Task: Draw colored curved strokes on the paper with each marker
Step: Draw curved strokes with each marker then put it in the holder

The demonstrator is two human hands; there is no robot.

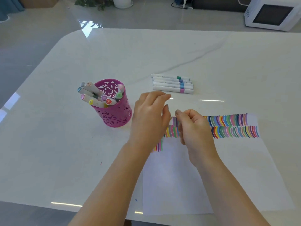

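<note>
White tabletop (211, 54): left hand (149, 116) is spread open, empty; right hand (193, 126) is curled, contents indiscernible, above strokes on paper (179, 185); marker cup (117, 111) is leftward.

A white table (162, 51) with a glossy top and a rounded far-left corner fills most of the view. A thin grey vein crosses its surface. Behind it is a shiny grey floor (40, 30). On the floor at far right stands a white microwave (273, 13) with a dark door. Near the top middle is a white plant pot (122, 2), with green leaves (91, 2) beside it.
</note>
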